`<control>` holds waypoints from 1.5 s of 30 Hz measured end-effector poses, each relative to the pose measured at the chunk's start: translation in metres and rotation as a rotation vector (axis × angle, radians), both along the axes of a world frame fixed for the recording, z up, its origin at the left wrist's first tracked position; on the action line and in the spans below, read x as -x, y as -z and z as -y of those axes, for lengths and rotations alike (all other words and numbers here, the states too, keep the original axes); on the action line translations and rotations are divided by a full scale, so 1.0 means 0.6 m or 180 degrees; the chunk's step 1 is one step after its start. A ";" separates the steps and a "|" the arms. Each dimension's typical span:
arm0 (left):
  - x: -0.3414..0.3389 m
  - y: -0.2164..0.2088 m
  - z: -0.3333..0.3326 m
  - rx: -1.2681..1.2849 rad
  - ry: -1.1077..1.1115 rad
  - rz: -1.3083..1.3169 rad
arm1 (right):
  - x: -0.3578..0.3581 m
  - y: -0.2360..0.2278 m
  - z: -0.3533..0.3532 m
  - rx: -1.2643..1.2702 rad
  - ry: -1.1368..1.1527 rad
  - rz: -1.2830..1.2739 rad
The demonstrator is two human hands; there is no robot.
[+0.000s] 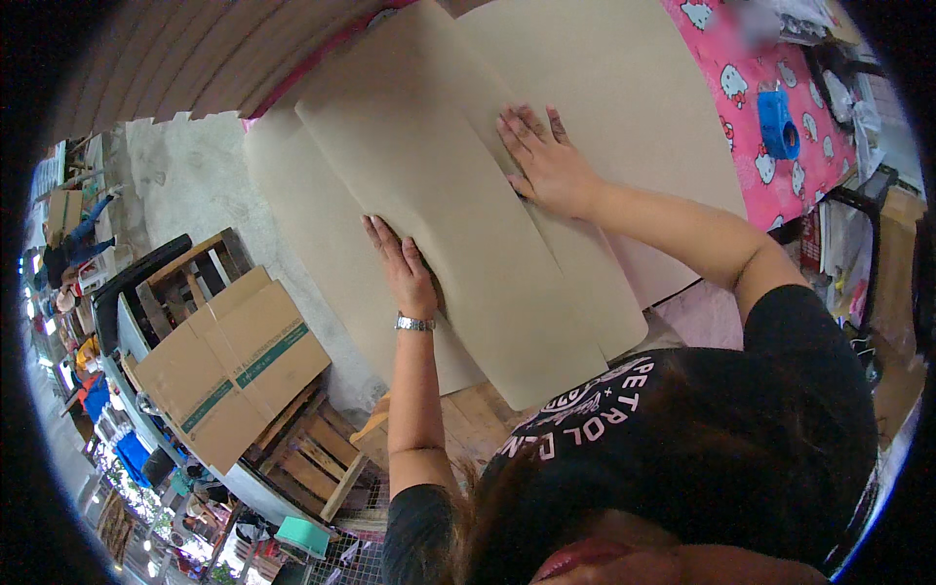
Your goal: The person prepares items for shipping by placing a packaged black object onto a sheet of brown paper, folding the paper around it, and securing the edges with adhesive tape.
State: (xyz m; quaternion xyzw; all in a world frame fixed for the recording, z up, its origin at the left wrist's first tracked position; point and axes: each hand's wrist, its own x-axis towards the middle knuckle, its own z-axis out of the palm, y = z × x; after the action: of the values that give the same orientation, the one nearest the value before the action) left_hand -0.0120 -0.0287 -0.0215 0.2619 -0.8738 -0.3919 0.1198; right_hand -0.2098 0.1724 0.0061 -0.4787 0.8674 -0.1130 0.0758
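- Resting on the brown cardboard (pixel 419 146), the right hand (pixel 551 171) has its fingers stretched, grasping nothing.
- The left hand (pixel 405 273) touches it farther left, fingers straight and not clenched.
- The cardboard lies partly over a pink cloth (pixel 751 136), beneath both hands.

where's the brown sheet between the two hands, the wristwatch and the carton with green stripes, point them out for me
Brown sheet (pixel 429 185): head view, on its central panel.
Wristwatch (pixel 416 323): head view, on its silver-coloured band.
Carton (pixel 219 353): head view, on its plain brown face.
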 end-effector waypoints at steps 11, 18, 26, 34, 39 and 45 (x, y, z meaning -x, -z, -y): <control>0.004 0.005 -0.001 0.0601 0.0244 -0.0042 | 0.008 -0.060 0.048 -0.1228 -0.0855 -0.0141; 0.069 -0.044 -0.067 0.1532 0.0470 0.1038 | -0.017 -0.002 0.127 -0.0935 -0.0721 0.0349; 0.106 -0.035 -0.120 0.1508 0.0084 0.1497 | 0.085 -0.052 -0.022 0.1473 0.0405 0.4072; 0.154 -0.056 -0.136 0.1348 0.0450 0.1886 | 0.276 0.020 -0.663 -0.0268 0.3220 -0.1554; 0.178 -0.103 -0.066 0.1413 0.1031 0.2327 | 0.237 -0.059 -0.391 0.0126 0.2747 -0.0822; 0.213 -0.116 -0.014 0.1336 0.1231 0.2457 | 0.064 -0.204 0.002 0.0905 0.1195 0.0554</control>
State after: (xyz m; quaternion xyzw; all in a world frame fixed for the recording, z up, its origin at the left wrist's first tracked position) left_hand -0.1400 -0.0202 0.0478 0.1911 -0.9474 -0.0962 -0.2382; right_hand -0.2484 0.1714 0.1284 -0.3036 0.9067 -0.2867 0.0598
